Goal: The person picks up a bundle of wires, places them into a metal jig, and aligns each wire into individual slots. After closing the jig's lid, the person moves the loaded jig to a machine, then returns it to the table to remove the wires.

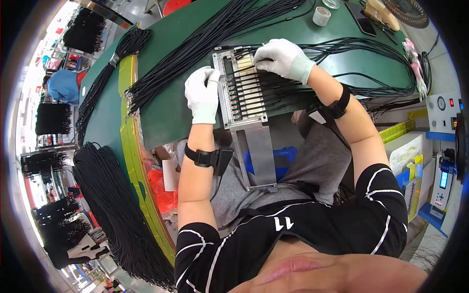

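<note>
A metal fixture (250, 105) with a row of slots lies at the near edge of the green table. Black cables with small connector ends (232, 93) sit side by side in its slots and trail off to the right. My left hand (201, 95), in a white glove, is beside the fixture's left edge with its fingers curled in; whatever they may hold is hidden. Over the fixture's upper right side, my gloved right hand (282, 59) is closed in a pinch at the far cables, its fingertips partly hiding the cable there.
Long bundles of black cable (195, 51) lie across the green table (171, 29); another bundle (110, 210) hangs at the left. A tape roll (321, 16), a phone (360, 19) and a small fan (408, 10) are at the far right. Control boxes (442, 113) stand at the right.
</note>
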